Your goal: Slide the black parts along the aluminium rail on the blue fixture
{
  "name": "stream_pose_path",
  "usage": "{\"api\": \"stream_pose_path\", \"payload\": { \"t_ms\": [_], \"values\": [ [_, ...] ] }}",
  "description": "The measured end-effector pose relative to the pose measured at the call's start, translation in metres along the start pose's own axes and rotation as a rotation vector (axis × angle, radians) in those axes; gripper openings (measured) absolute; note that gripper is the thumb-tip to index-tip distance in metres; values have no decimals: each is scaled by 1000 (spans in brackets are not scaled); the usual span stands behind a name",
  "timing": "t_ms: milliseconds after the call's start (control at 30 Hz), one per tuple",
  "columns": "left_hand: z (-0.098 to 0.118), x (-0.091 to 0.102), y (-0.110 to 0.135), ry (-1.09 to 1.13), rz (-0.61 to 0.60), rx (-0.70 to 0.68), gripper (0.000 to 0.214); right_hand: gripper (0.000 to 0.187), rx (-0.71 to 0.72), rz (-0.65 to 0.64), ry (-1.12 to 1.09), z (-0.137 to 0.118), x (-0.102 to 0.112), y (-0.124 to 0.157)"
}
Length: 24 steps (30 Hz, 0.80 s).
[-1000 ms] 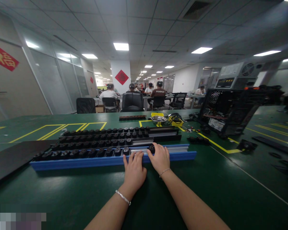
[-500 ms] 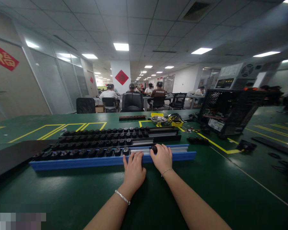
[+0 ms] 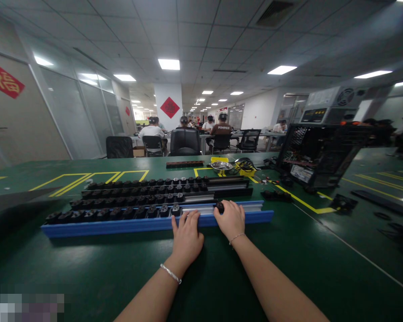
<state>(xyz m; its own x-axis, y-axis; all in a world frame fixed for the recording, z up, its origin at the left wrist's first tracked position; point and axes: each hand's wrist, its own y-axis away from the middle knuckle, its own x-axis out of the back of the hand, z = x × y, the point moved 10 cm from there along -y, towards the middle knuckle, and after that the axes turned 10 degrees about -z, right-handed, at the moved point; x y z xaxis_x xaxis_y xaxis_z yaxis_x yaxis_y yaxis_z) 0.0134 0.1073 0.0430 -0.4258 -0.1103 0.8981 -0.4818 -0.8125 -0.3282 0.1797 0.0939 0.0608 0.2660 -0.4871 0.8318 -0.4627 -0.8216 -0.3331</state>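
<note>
A long blue channel rail [image 3: 114,229] lies across the green table, its left part filled with a row of black knob-like parts [image 3: 129,213]. My left hand [image 3: 188,232] rests on the rail's near wall, just right of the last part in the row, with its fingers stretched and slightly spread. Further right, my right hand [image 3: 231,219] pinches a small black round part [image 3: 220,206] at the rail's bare silvery channel. My fingers hide much of this part. I cannot tell whether it sits in the channel.
Behind the blue rail lie black rails [image 3: 235,192] holding similar black parts. An open computer case [image 3: 322,154] stands at the right. A metal bowl [image 3: 222,167], yellow trays and cables lie farther back. A dark blurred shape [image 3: 16,214] is at the left. People sit at distant desks.
My right hand has shifted slightly right along the rail with the black part. My left hand stays put. The dark flat shape at the left has moved and is blurred.
</note>
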Motion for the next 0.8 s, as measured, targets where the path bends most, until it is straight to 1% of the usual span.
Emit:
{"api": "stream_pose_path", "payload": {
  "t_ms": [333, 567, 800],
  "values": [
    [-2, -2, -1, 17, -4, 11, 58, 31, -28, 12, 20, 12, 6, -3],
    [-1, 0, 0, 17, -2, 9, 58, 36, -43, 21, 36, 14, 8, -4],
    [-2, -1, 0, 9, -11, 10, 58, 38, -51, -4, 34, 16, 6, -6]
  ]
}}
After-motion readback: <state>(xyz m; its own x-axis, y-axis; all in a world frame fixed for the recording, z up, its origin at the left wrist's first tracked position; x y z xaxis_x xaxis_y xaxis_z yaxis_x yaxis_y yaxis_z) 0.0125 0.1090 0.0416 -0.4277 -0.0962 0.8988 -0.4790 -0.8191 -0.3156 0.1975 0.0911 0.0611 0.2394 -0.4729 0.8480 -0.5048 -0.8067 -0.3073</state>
